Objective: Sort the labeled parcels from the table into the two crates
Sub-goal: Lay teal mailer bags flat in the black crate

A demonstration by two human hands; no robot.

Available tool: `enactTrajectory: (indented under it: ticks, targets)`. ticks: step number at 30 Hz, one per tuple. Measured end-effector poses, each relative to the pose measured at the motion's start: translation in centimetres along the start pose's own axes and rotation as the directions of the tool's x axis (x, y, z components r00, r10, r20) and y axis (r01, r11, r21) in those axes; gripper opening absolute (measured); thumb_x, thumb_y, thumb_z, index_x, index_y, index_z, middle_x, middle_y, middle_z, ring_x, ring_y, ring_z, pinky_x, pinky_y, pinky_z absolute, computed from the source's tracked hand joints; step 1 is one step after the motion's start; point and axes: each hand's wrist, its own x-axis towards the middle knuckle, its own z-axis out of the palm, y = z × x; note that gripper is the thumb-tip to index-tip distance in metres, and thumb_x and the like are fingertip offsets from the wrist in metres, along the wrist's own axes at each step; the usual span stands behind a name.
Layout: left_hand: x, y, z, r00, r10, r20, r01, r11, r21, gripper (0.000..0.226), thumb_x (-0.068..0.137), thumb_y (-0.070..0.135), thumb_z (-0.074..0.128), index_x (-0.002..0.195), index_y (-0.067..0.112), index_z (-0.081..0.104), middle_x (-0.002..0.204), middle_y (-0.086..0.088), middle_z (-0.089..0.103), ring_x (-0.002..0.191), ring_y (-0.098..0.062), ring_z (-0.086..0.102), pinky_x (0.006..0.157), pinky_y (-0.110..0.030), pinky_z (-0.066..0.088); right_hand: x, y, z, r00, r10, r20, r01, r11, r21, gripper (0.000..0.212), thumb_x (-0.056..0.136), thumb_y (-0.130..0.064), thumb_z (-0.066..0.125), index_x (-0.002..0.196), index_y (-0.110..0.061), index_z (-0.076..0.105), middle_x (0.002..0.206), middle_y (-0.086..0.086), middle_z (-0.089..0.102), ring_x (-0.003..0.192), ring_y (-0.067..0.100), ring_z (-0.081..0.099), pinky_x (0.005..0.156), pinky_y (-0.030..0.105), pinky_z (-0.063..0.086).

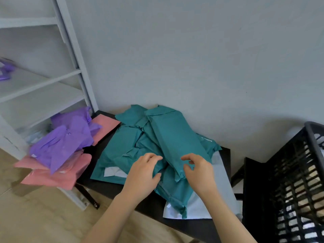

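Both hands are over the heap of teal parcels [126,146] that covers most of the dark table [105,186], from the far edge at the wall down toward the near edge. On top lies 1 long teal parcel [175,137], running from the far edge toward the near-right corner.

The left hand [142,174] is on the middle of the heap with its fingers bent and its thumb out to the side. There is teal wrap between thumb and fingers, but I cannot tell whether it is pinching it.

The right hand [198,172] is at the near end of the long teal parcel. Its fingers are loosely bent and spread, the thumb is apart from them, and nothing is clasped.

White parcels [222,190] stick out from under the teal ones along the right edge and at the near-right corner. A single pink parcel [105,127] lies flat at the far-left corner.

Just off the left edge, purple parcels [66,142] are piled on top of a pink stack [57,174], in front of the white shelf unit [43,81]. I cannot tell what carries them.

Off the right edge and clear of the table stands 1 black crate [298,172], with pale shapes showing through its lattice wall.
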Motion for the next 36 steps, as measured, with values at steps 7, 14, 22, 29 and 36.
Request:
enactTrajectory:
  ticks: [7, 14, 22, 29, 36]
  targets:
    - [6.1, -0.3, 2.0, 0.996, -0.073, 0.047, 0.075, 0.996, -0.051, 0.051, 0.091, 0.032, 0.057, 0.139, 0.028, 0.038, 0.139, 0.012, 0.036, 0.127, -0.008, 0.036, 0.103, -0.024, 0.032, 5.5, 1.6, 1.0, 0.999, -0.031, -0.007, 0.031, 0.998, -0.057, 0.031, 0.091, -0.011, 0.055, 0.119, -0.022, 0.062, 0.124, -0.006, 0.058, 0.116, 0.013, 0.048, 0.091, 0.021, 0.038]
    - [8.0, -0.3, 3.3, 0.979, -0.177, 0.097, 0.19, 0.969, -0.158, 0.065, 0.091, 0.028, 0.059, 0.147, 0.025, 0.025, 0.147, 0.007, 0.027, 0.133, -0.011, 0.031, 0.104, -0.023, 0.032, 6.9, 3.3, 2.0, 0.999, -0.016, 0.05, 0.022, 0.993, -0.113, 0.035, 0.091, -0.014, 0.054, 0.125, -0.023, 0.058, 0.131, -0.008, 0.053, 0.12, 0.012, 0.044, 0.09, 0.016, 0.035]
    - [10.4, 0.3, 3.8, 0.85, -0.445, 0.282, 0.511, 0.569, -0.644, 0.073, 0.089, 0.016, 0.063, 0.147, 0.022, 0.02, 0.109, 0.012, 0.055, 0.092, -0.001, 0.059, 0.07, -0.013, 0.042, 8.0, 3.6, 2.3, 0.994, -0.002, 0.107, 0.02, 0.987, -0.162, 0.046, 0.092, -0.016, 0.051, 0.137, -0.026, 0.048, 0.147, -0.009, 0.039, 0.134, 0.013, 0.032, 0.103, 0.017, 0.027]
    - [11.4, -0.4, 3.9, 0.801, -0.516, 0.302, 0.556, 0.457, -0.694, 0.074, 0.089, 0.02, 0.064, 0.148, 0.021, 0.02, 0.103, 0.004, 0.057, 0.098, -0.013, 0.058, 0.091, -0.033, 0.045, 8.7, 3.8, 2.0, 0.994, 0.008, 0.105, 0.008, 0.988, -0.151, 0.043, 0.09, -0.014, 0.051, 0.132, -0.024, 0.053, 0.137, -0.01, 0.047, 0.124, 0.013, 0.042, 0.097, 0.015, 0.031]
    - [12.3, -0.2, 3.7, 0.799, -0.51, 0.319, 0.541, 0.377, -0.752, 0.038, 0.088, 0.024, 0.066, 0.121, 0.015, 0.051, 0.101, 0.002, 0.064, 0.092, -0.01, 0.063, 0.074, -0.025, 0.05, 8.1, 3.2, 1.8, 0.997, 0.002, 0.073, 0.01, 0.986, -0.166, 0.041, 0.095, -0.032, 0.051, 0.136, -0.027, 0.048, 0.142, -0.012, 0.044, 0.128, 0.011, 0.039, 0.101, 0.017, 0.03]
